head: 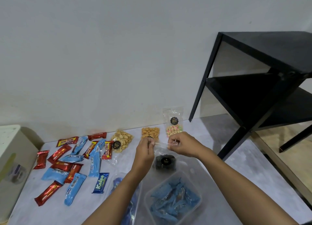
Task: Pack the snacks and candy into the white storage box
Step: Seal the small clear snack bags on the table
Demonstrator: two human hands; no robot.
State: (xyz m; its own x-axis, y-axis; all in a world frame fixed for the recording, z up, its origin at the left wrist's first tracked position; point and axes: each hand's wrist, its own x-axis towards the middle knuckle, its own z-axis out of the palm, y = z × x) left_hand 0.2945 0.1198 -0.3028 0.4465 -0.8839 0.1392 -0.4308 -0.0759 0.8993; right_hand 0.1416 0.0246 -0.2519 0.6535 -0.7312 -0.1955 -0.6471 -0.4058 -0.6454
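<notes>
nearest the camera, a clear plastic container (pixel 199 193) sits on the pale marbled surface (pixel 236 165), holding a heap of blue snack wrappers (pixel 173 199). just left of it lies a second clear piece (pixel 135 206) with something blue showing through, partly hidden under the left forearm; whether it is a lid or another tub cannot be told.

above the container, both hands hold up a clear bag of dark cookies (pixel 165 161) by its top edge. the left hand (pixel 145 150) pinches the left corner of the bag mouth between thumb and fingers, and the right hand (pixel 181 144) pinches the right corner, with the film stretched between them. the dark contents and a round black sticker hang just below the hands.

to the left, loose bars are scattered over the surface: red wrapped bars (pixel 49 192), light blue wrapped bars (pixel 74 188), a darker blue bar marked kalpa (pixel 101 183), and red-and-yellow beng-beng bars (pixel 67 141).

further back, by the wall, lie a bag of pale nuts (pixel 121 138), a bag of orange snacks (pixel 150 132) partly behind the left hand, and an upright bag of pastel-topped biscuits (pixel 173 123).

at the far left edge stands a white box (pixel 15 140), well apart from the hands. a black metal shelf unit (pixel 261 83) stands at the right.
</notes>
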